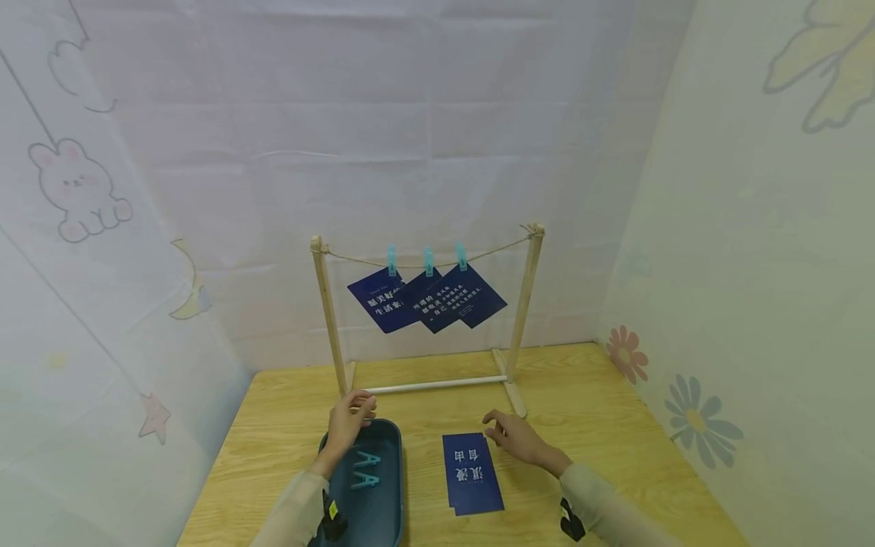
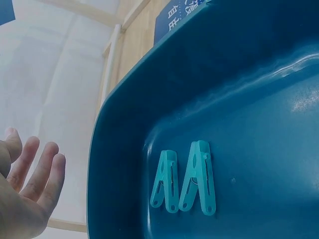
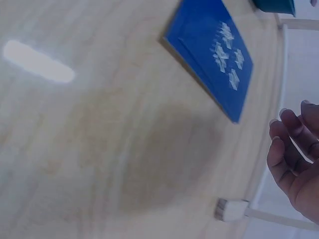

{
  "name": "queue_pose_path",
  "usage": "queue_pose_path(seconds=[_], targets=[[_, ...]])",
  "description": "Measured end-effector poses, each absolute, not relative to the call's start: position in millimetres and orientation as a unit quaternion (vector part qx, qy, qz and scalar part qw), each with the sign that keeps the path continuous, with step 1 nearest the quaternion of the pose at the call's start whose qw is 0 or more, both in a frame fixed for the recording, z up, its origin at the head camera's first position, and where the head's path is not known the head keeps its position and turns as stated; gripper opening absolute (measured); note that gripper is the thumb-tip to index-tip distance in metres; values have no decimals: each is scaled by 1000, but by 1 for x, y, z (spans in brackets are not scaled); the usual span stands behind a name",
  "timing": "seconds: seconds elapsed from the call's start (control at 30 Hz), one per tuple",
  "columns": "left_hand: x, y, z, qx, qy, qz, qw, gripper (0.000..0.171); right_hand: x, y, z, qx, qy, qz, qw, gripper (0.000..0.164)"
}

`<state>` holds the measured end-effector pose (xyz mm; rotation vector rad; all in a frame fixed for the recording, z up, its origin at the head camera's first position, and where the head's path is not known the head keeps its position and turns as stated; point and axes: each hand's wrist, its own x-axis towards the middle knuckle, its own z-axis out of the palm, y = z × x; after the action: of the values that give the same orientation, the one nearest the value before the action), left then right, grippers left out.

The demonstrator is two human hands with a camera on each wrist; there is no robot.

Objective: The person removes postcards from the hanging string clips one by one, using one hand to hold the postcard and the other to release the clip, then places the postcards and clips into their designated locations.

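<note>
Both forearms (image 1: 295, 501), in pale sleeves (image 1: 608, 505), reach over the worktop (image 1: 649, 448). The left hand (image 1: 347, 422) hangs nearer its left edge, pointing to the far edge; the right hand (image 1: 519, 438) slants leftward, nearer the right edge, fingers loosely bent.

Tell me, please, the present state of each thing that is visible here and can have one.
Hanging cards: three, tilted, overlapping
Upper pegs: clipped onto rope and cards
Rope: tied, sagging
Stand: upright
Tray: uncovered, two pegs inside
Tray pegs: loose, clipping nothing
Table cards: stacked flat, edges slightly misaligned
Left grip: relaxed, holding nothing
Right grip: relaxed, holding nothing
</note>
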<state>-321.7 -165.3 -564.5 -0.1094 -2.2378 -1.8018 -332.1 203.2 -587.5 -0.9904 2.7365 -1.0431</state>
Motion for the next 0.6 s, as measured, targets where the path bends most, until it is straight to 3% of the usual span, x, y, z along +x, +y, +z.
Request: queue_pose_path(seconds=[0.23, 0.6], targets=[[-322, -165, -566, -47, -774, -615, 140, 17, -344, 203, -558, -335, 890, -309, -30, 13], [-306, -158, -535, -64, -770, -622, 126, 16, -359, 197, -521, -339, 890, -301, -55, 17]])
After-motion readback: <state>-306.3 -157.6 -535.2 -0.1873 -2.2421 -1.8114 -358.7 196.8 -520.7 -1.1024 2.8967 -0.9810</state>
